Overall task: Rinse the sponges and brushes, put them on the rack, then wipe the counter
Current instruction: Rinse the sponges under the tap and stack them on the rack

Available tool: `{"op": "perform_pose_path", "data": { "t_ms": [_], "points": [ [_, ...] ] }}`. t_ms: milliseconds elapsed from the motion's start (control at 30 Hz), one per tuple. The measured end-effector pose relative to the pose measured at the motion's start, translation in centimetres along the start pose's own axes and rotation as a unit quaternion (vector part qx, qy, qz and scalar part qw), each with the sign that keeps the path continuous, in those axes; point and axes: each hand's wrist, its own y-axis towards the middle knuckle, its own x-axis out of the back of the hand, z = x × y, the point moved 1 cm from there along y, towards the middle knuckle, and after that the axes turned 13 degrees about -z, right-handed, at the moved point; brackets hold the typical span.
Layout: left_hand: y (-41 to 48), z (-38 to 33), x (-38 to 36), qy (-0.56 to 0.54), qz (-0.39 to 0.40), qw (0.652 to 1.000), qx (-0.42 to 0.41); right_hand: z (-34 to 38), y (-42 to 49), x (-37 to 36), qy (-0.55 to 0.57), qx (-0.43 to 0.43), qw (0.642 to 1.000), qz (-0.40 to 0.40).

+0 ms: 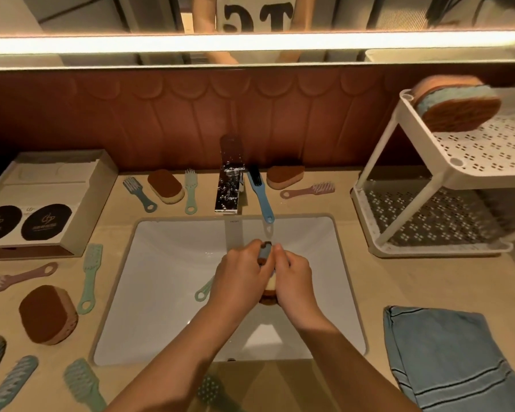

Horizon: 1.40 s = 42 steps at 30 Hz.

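Note:
Over the white sink (167, 292), my left hand (240, 276) and my right hand (293, 278) squeeze one sponge (266, 252) between them, under the water stream from the chrome faucet (229, 188). A green brush (204, 289) lies in the basin, partly hidden by my left hand. One rinsed sponge (458, 105) rests on the top shelf of the white rack (446, 173) at right. Brown sponges (46, 313) (164, 185) (284, 176) and several brushes (89, 278) (260, 194) lie on the beige counter (354, 278).
A folded blue towel (449, 358) lies on the counter at front right. A white box (39, 203) with dark round pads stands at left. More brushes (84, 382) (12, 382) lie along the counter's front left edge. A mirror with a light strip runs above.

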Motion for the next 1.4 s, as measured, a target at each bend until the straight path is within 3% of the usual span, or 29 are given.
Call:
{"op": "perform_pose_path", "data": {
  "t_ms": [200, 300, 400, 567, 733, 900, 1000, 1133, 1400],
  "points": [
    [0.5, -1.6, 0.8, 0.018, -0.025, 0.999, -0.025, 2.2, 1.2, 1.7, -0.018, 0.048, 0.996, 0.069],
    [1.2, -2.4, 2.3, -0.088, -0.026, 0.994, 0.059, 3.8, 2.6, 3.7, -0.049, 0.049, 0.986, 0.149],
    [1.9, -3.8, 3.3, -0.202, 0.022, 0.972, 0.115, 5.8, 3.7, 6.3, -0.081, 0.078, 0.973, 0.202],
    [3.1, -7.7, 5.0, -0.353, 0.132, 0.906, 0.192, 10.4, 4.4, 12.0, -0.042, 0.138, 0.96, 0.239],
    [4.3, -12.2, 5.5, -0.406, 0.151, 0.895, 0.103, 14.2, 5.3, 16.8, -0.006, 0.216, 0.96, 0.176],
    [6.1, -18.4, 3.7, -0.393, 0.118, 0.91, 0.065, 15.9, 7.8, 21.4, 0.027, 0.232, 0.968, 0.087],
    [7.5, -21.3, 2.2, -0.332, 0.11, 0.937, 0.02, 16.5, 9.7, 23.7, 0.057, 0.224, 0.972, 0.046],
    [10.3, -24.3, -1.2, -0.225, 0.059, 0.971, -0.062, 16.4, 13.6, 26.5, 0.007, 0.217, 0.976, -0.019],
    [11.2, -27.1, -6.9, -0.132, 0.096, 0.98, -0.109, 14.4, 18.8, 29.6, -0.078, 0.165, 0.98, -0.076]
  ]
}}
